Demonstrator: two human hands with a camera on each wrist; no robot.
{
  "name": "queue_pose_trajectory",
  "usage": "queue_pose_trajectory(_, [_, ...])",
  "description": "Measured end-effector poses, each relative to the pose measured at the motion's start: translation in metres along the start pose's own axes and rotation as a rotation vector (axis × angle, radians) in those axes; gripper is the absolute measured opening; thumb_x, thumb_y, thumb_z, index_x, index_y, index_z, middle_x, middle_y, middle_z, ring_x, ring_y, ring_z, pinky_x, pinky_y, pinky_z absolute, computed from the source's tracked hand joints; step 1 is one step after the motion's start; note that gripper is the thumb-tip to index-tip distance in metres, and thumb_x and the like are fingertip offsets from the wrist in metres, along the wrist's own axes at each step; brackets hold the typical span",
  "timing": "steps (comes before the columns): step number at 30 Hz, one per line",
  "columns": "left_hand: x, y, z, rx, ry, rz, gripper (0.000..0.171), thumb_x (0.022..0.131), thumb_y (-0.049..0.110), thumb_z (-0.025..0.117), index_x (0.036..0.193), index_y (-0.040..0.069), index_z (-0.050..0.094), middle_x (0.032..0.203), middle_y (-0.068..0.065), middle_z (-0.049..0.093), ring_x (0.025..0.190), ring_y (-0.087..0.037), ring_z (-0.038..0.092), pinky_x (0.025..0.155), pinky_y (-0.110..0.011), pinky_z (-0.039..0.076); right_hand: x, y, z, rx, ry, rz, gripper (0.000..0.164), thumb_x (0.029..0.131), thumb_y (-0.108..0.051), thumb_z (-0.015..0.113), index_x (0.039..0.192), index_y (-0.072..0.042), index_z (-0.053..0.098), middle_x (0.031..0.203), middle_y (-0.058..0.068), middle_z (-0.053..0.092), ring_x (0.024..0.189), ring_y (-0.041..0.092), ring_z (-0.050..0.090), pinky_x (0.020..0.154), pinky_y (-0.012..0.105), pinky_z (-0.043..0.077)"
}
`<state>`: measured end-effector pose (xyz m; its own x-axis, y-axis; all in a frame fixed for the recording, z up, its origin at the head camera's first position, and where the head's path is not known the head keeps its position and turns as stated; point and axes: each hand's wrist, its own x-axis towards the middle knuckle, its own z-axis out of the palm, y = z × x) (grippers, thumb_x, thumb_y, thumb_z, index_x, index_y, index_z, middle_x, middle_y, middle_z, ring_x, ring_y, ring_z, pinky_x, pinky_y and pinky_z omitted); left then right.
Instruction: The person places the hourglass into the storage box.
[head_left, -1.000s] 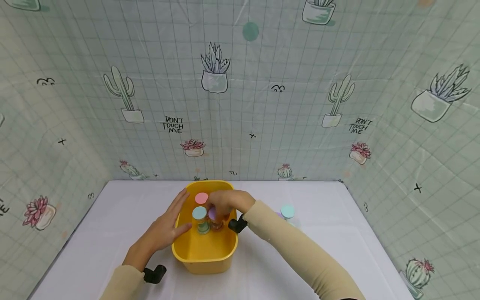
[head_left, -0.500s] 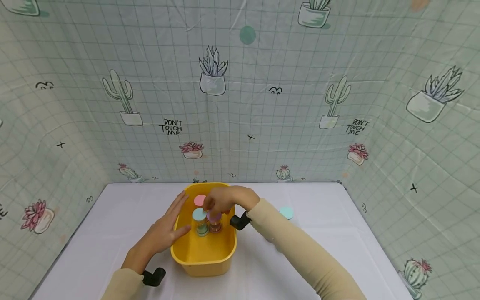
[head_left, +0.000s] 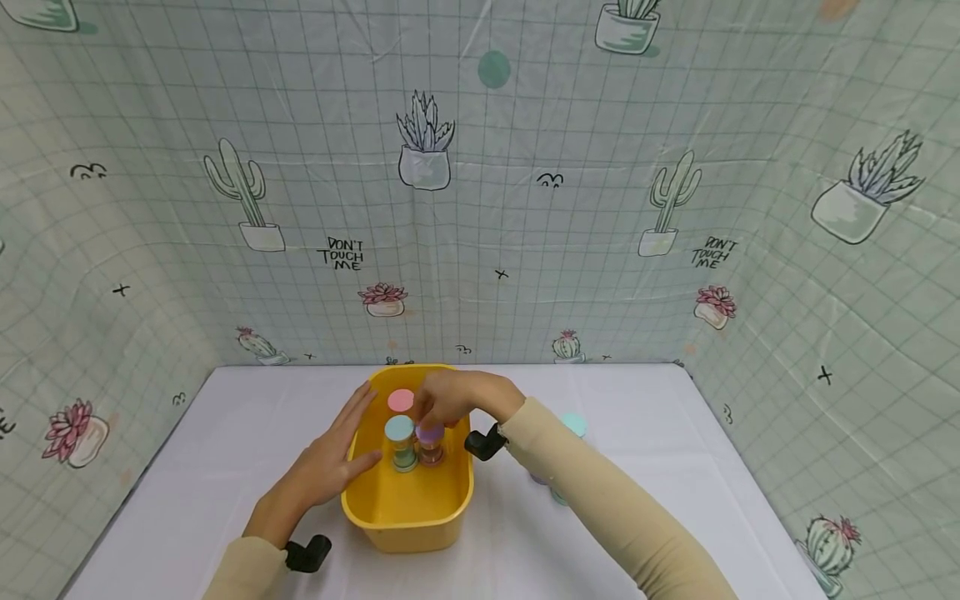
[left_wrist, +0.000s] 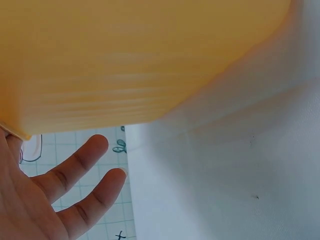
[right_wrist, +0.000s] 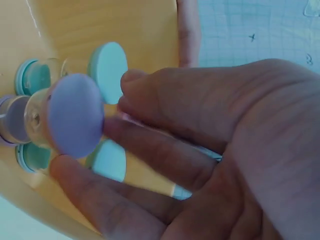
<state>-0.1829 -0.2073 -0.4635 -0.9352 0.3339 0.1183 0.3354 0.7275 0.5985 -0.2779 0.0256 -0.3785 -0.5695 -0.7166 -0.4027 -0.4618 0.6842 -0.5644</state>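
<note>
Inside the yellow bin [head_left: 407,504] several clear hourglass-shaped sand timers with coloured end caps stand upright. The purple-capped timer [right_wrist: 75,115] has fingertips of my right hand [head_left: 448,398] at the edge of its top cap, the fingers loosely extended in the right wrist view. Beside it stands a blue-capped timer [head_left: 401,433], and farther back a pink-capped timer [head_left: 401,402], partly covered. Another teal cap [right_wrist: 109,159] shows behind my fingers in the right wrist view. My left hand [head_left: 326,458] lies along the bin's left rim, fingers straight and spread, thumb over the inside.
On the white table [head_left: 622,500], right of the bin, more timers stand partly hidden behind my right sleeve [head_left: 600,492]; one teal cap [head_left: 573,424] shows above it. A patterned cloth wall [head_left: 495,317] closes off the back and both sides.
My right hand rises from lower around the purple-capped timer, shifts left over the caps, then comes back right to the purple cap. The left hand stays at the rim.
</note>
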Motion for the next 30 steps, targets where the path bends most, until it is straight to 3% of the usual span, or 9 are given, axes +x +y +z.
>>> queue_pose_trajectory(6, [-0.001, -0.001, 0.000, 0.000, 0.005, 0.005, 0.082, 0.100, 0.039, 0.059, 0.166, 0.014, 0.016, 0.175, -0.009, 0.007, 0.150, -0.049, 0.034, 0.105, -0.076, 0.041, 0.000, 0.000, 0.003, -0.024, 0.024, 0.041, 0.009, 0.095, -0.016, 0.073, 0.096, -0.012, 0.080, 0.086, -0.002, 0.073, 0.080, 0.020, 0.070, 0.076, 0.030, 0.063])
queue_pose_trajectory(11, [0.000, -0.001, 0.000, 0.001, 0.001, 0.004, 0.082, 0.100, 0.040, 0.058, 0.166, 0.014, 0.016, 0.175, -0.008, 0.007, 0.150, -0.048, 0.035, 0.105, -0.076, 0.041, 0.000, -0.004, 0.005, -0.064, 0.024, 0.040, 0.010, 0.094, -0.016, 0.075, 0.100, -0.012, 0.082, 0.082, -0.002, 0.072, 0.064, 0.012, 0.057, 0.062, 0.020, 0.054])
queue_pose_trajectory(14, [0.000, -0.001, 0.000, 0.000, -0.004, 0.004, 0.082, 0.100, 0.040, 0.058, 0.166, 0.013, 0.016, 0.175, -0.009, 0.007, 0.150, -0.048, 0.035, 0.105, -0.075, 0.041, -0.001, -0.003, 0.003, -0.044, 0.019, 0.017, 0.013, 0.096, -0.016, 0.072, 0.102, -0.010, 0.082, 0.081, 0.003, 0.070, 0.059, 0.011, 0.050, 0.056, 0.019, 0.047])
queue_pose_trajectory(18, [0.001, -0.001, -0.001, -0.007, -0.012, -0.007, 0.083, 0.100, 0.038, 0.059, 0.166, 0.014, 0.016, 0.175, -0.008, 0.006, 0.150, -0.048, 0.033, 0.107, -0.075, 0.040, -0.006, 0.002, -0.006, -0.006, 0.038, -0.021, 0.018, 0.099, -0.017, 0.068, 0.109, -0.009, 0.081, 0.091, 0.006, 0.074, 0.062, 0.010, 0.055, 0.059, 0.022, 0.052])
queue_pose_trajectory(23, [0.003, -0.001, -0.001, -0.005, -0.016, -0.001, 0.083, 0.100, 0.039, 0.059, 0.166, 0.013, 0.015, 0.175, -0.009, 0.005, 0.151, -0.048, 0.032, 0.107, -0.075, 0.039, -0.024, 0.016, -0.024, 0.014, 0.143, -0.106, 0.026, 0.103, -0.014, 0.061, 0.122, -0.002, 0.073, 0.116, 0.012, 0.075, 0.077, 0.020, 0.072, 0.067, 0.027, 0.061])
queue_pose_trajectory(25, [0.003, -0.001, -0.001, -0.002, -0.016, 0.001, 0.084, 0.100, 0.040, 0.059, 0.166, 0.013, 0.015, 0.175, -0.009, 0.005, 0.151, -0.048, 0.032, 0.107, -0.075, 0.039, -0.033, 0.026, -0.032, -0.007, 0.209, -0.132, 0.026, 0.104, -0.014, 0.059, 0.122, -0.001, 0.072, 0.117, 0.014, 0.074, 0.081, 0.024, 0.073, 0.069, 0.028, 0.061])
queue_pose_trajectory(30, [0.002, -0.001, -0.002, 0.004, -0.026, -0.012, 0.085, 0.099, 0.041, 0.060, 0.166, 0.012, 0.015, 0.175, -0.010, 0.005, 0.149, -0.050, 0.034, 0.105, -0.076, 0.041, -0.061, 0.063, -0.045, -0.060, 0.330, -0.095, 0.028, 0.103, -0.016, 0.059, 0.124, -0.002, 0.070, 0.122, 0.015, 0.072, 0.102, 0.026, 0.073, 0.088, 0.034, 0.062])
